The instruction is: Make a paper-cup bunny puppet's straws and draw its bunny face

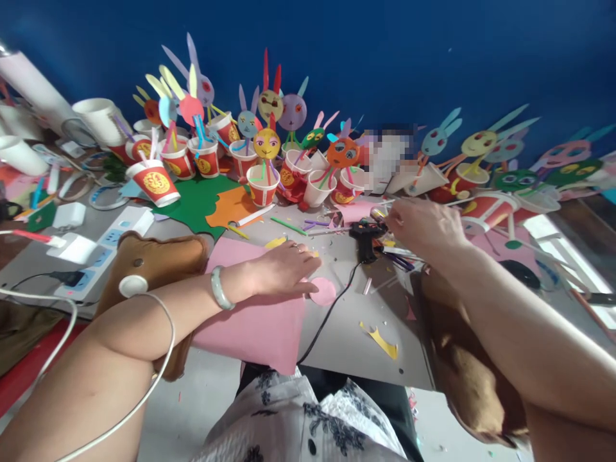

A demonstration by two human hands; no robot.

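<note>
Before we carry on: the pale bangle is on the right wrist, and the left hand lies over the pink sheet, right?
Not quite: the head view shows the pale bangle on the left wrist. The left hand does lie over the pink sheet.

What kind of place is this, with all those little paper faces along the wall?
Probably a craft workspace: paper cups hold long-eared paper figures, coloured paper sheets and scraps litter the table, and a black glue gun lies among them.
</note>
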